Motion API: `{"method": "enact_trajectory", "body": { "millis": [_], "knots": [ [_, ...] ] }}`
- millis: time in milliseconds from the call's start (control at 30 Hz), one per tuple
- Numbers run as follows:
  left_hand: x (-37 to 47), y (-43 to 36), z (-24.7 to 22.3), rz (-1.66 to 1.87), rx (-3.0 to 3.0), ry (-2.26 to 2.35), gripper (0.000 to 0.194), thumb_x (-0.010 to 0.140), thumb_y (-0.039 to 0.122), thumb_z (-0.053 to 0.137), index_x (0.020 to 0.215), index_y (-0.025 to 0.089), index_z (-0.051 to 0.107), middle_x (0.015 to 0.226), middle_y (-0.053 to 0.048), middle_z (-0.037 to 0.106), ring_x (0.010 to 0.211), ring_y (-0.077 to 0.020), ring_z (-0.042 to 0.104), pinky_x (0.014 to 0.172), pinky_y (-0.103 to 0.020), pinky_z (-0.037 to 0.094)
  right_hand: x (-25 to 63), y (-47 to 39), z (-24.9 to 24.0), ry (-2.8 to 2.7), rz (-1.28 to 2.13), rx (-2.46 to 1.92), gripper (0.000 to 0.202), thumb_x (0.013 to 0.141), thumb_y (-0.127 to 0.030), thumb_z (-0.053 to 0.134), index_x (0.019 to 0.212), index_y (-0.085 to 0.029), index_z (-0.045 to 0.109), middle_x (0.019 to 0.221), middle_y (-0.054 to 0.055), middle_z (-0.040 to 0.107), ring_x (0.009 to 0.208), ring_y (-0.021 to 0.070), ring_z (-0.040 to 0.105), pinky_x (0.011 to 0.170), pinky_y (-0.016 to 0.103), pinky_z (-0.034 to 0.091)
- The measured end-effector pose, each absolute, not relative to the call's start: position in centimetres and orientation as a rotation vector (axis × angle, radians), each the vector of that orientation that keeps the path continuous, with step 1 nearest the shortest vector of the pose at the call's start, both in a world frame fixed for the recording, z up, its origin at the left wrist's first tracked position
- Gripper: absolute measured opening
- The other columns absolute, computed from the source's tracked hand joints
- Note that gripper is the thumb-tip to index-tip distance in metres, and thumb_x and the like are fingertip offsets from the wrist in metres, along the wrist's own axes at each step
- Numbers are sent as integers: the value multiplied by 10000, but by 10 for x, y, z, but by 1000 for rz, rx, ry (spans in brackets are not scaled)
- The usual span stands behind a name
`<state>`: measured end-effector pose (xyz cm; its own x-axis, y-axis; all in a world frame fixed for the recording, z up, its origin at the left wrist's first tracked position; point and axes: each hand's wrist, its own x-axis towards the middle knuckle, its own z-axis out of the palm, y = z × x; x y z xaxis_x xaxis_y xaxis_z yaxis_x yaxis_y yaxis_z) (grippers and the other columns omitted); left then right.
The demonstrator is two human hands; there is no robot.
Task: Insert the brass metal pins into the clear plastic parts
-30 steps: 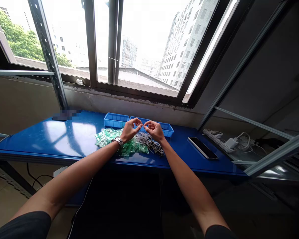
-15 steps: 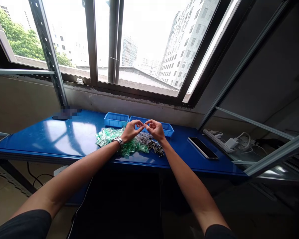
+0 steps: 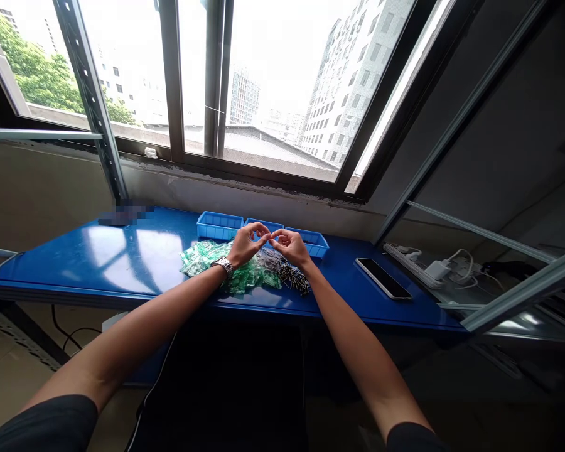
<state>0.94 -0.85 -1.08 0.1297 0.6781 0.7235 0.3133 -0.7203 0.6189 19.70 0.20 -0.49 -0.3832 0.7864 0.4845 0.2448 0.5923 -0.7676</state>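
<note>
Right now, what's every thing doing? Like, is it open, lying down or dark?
Bare left hand: curled, fingertips pinched.
Bare right hand: pinched too, fingertips close to the left's; anything held is too small to tell.
Silver metal wristwatch: worn on the left wrist.
Shiny green-and-clear plastic packets: heaped loosely.
Thin dark metal pieces: loosely piled.
Three blue rectangular plastic bins: open-topped, upright.
White-edged rectangular black phone: lying flat, screen dark.

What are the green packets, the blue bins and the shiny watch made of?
Green packets: probably thin plastic film; they look glossy, crinkly and partly see-through.
Blue bins: likely molded hard plastic, fairly smooth, with ribbed walls and one even color.
Watch: its band looks like polished metal, silvery with bright glints, though coated plastic can't be ruled out.
</note>
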Motion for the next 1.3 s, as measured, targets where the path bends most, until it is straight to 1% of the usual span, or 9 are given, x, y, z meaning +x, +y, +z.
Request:
{"method": "enact_trajectory", "body": {
  "millis": [300,500,667,800,967,1100,1200,1300],
  "knots": [
    [9,-8,-11,1597,2104,977,209,940,378,653,890,185,717,866,-48,723,788,-194,633,706,-318,466,199,0,-1,-1836,624,-841,311,842,-473,698,887,-166,676,571,-66,372,500,96,290,470,249,214],
    [10,-8,-12,1476,2187,959,219,924,403,675,897,196,741,901,-54,747,823,-212,632,681,-317,457,196,-2,0,-1828,585,-872,351,830,-524,688,872,-178,646,566,-69,363,500,97,299,471,245,241],
    [11,-9,-13,1447,2203,988,235,937,415,653,916,199,744,924,-60,746,848,-223,625,697,-327,466,203,0,4,-1819,496,-952,371,846,-547,655,909,-182,676,572,-59,378,499,108,325,484,255,283],
    [11,-10,-12,1458,2189,1038,226,969,368,599,922,197,739,928,-53,743,859,-220,634,709,-329,466,227,8,14,-1736,329,-1090,345,862,-499,630,938,-170,698,577,-49,404,511,120,352,528,275,316],
    [11,-10,-13,1413,2222,1045,203,958,302,587,877,193,738,897,-50,750,834,-216,630,707,-330,463,259,10,21,-1748,202,-1290,284,819,-409,654,894,-146,734,574,-14,486,545,153,442,594,307,355],
    [11,-11,-12,1396,2242,1050,208,957,275,572,858,192,734,896,-54,750,830,-218,619,704,-332,457,272,-6,23,-1948,285,-1358,314,841,-458,656,894,-164,755,612,7,552,578,159,478,592,300,352],
    [11,-11,-12,1385,2251,1053,211,957,271,571,850,191,735,889,-54,748,828,-218,612,701,-332,454,280,-21,23,-2162,461,-1380,338,825,-504,697,881,-181,781,629,9,586,581,149,492,567,284,345],
    [11,-11,-13,1375,2256,1056,213,957,273,576,845,189,737,878,-52,748,825,-218,605,699,-331,450,286,-28,21,-2290,613,-1404,369,819,-525,710,903,-177,798,626,4,583,562,132,474,552,272,348]
  ]
}}
